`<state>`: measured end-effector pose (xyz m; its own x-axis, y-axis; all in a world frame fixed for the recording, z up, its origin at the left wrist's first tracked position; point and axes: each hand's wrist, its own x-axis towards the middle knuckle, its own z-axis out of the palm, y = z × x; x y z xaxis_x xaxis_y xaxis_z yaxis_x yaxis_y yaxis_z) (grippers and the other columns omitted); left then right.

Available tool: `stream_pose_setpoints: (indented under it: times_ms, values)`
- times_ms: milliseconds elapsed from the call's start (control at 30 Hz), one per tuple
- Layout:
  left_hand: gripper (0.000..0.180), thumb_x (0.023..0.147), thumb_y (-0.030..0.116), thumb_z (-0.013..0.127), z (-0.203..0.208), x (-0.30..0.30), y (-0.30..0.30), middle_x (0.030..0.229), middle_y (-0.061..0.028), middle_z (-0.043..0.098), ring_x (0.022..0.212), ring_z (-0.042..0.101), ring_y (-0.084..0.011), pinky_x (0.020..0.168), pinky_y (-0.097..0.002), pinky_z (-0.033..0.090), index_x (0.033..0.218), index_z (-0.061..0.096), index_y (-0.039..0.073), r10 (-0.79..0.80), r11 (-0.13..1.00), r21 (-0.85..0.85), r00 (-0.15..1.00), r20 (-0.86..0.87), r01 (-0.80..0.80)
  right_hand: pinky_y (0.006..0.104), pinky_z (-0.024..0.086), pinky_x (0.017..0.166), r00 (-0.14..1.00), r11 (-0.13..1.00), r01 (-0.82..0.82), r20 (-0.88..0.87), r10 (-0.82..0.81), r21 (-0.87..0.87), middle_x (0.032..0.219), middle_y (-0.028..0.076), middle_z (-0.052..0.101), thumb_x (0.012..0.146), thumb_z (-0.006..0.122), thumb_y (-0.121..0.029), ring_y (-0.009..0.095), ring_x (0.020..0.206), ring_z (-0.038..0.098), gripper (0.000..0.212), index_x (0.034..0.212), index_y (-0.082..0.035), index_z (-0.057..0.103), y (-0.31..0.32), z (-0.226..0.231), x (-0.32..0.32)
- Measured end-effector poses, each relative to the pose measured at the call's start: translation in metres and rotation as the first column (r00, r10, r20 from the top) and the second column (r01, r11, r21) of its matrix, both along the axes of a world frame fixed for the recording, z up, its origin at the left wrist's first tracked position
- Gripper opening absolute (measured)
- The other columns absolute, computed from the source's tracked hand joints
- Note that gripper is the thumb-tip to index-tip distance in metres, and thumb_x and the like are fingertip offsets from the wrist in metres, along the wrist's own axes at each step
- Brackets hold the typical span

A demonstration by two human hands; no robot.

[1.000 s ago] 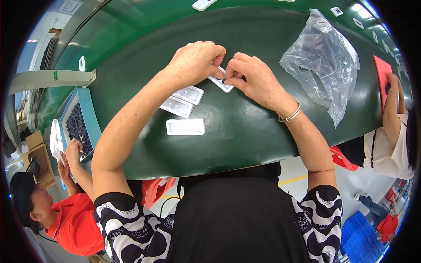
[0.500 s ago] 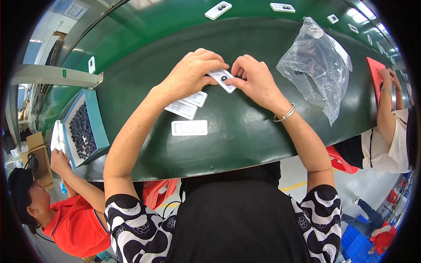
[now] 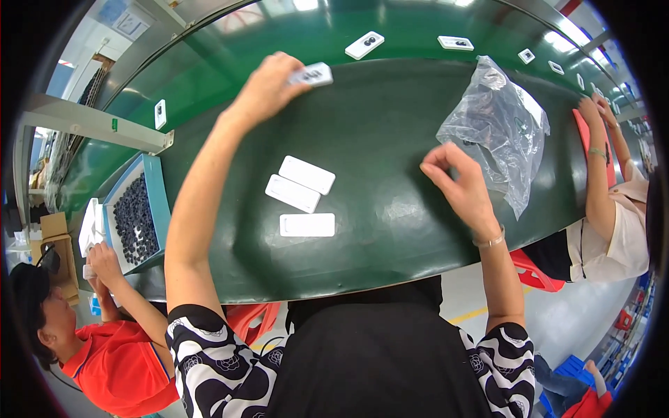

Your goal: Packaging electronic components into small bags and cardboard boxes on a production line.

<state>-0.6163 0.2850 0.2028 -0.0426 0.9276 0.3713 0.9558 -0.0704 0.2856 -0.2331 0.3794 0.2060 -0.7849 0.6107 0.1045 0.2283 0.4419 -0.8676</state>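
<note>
A white tray (image 3: 323, 71) bearing dark pieces (image 3: 309, 74) is pinched at one end by the fingers of the left hand (image 3: 269, 83), near the far edge of the tabletop (image 3: 380, 244). It is judged light, stiff and slick, best taken by its rims. Beside a clear bag (image 3: 488, 115), the right hand (image 3: 460, 182) is curled; whether anything is gripped cannot be told.

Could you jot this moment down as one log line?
Left hand: holds white tray with dark pieces | Right hand: near clear plastic bag, contact unclear | Green table: three more white trays
</note>
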Motion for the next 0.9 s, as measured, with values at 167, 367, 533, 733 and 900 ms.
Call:
stream_pose_setpoints:
  times_ms: [167, 367, 533, 733, 900]
  values:
    - [0.031, 0.09, 0.028, 0.072, -0.018, -0.087, 0.02, 0.109, -0.0151, 0.061, 0.107, 0.058, -0.0368, 0.092, -0.0445, 0.049, 0.108, 0.063, 0.004, 0.216, 0.973, -0.05, 0.965, -0.151, -0.226, 0.0328, 0.05, 0.078, 0.982, 0.937, 0.119, 0.099, -0.159, 0.328, 0.096, 0.011, 0.063, 0.09, 0.066, 0.0, 0.023, 0.085, 0.064, 0.007, 0.095, 0.004, 0.062, -0.011, 0.0, 0.041]
    - [0.028, 0.09, 0.02, 0.069, -0.017, -0.048, 0.03, 0.115, -0.0139, 0.065, 0.108, 0.06, -0.0331, 0.091, -0.0437, 0.05, 0.113, 0.067, 0.004, 0.306, 0.95, 0.179, 0.88, -0.364, -0.256, 0.041, 0.05, 0.09, 0.939, 0.763, 0.244, 0.051, -0.341, 0.599, 0.115, 0.017, 0.063, 0.093, 0.057, 0.003, 0.035, 0.106, 0.063, 0.021, 0.113, 0.003, 0.063, -0.001, -0.013, 0.059]
    - [0.009, 0.088, 0.013, 0.064, 0.015, 0.159, 0.034, 0.1, -0.0101, 0.067, 0.097, 0.065, -0.0297, 0.083, -0.0407, 0.055, 0.091, 0.069, 0.006, -0.475, 0.87, 0.176, 0.878, 0.055, 0.46, 0.0446, 0.05, 0.09, 0.916, 0.621, 0.28, -0.01, -0.401, 0.732, 0.117, 0.02, 0.062, 0.092, 0.054, 0.005, 0.037, 0.107, 0.062, 0.027, 0.117, 0.001, 0.063, 0.019, -0.027, 0.05]
    - [0.011, 0.08, 0.003, 0.063, -0.013, 0.26, 0.075, 0.094, -0.0177, 0.067, 0.089, 0.068, -0.0319, 0.073, -0.0408, 0.057, 0.089, 0.067, 0.0, -0.302, 0.953, -0.023, 0.953, 0.023, 0.303, 0.0466, 0.051, 0.081, 0.896, 0.658, 0.292, 0.042, -0.442, 0.695, 0.107, 0.019, 0.063, 0.089, 0.057, 0.003, 0.041, 0.096, 0.063, 0.022, 0.109, -0.001, 0.065, 0.054, -0.044, 0.025]
    - [0.006, 0.077, 0.004, 0.065, -0.024, 0.265, 0.098, 0.089, -0.019, 0.068, 0.081, 0.069, -0.0377, 0.071, -0.0447, 0.057, 0.082, 0.067, 0.001, -0.208, 0.975, 0.098, 0.977, 0.057, 0.202, 0.0507, 0.05, 0.074, 0.914, 0.64, 0.293, -0.011, -0.406, 0.71, 0.091, 0.021, 0.064, 0.086, 0.056, 0.0, 0.043, 0.087, 0.062, 0.008, 0.09, 0.0, 0.063, 0.066, -0.045, 0.022]
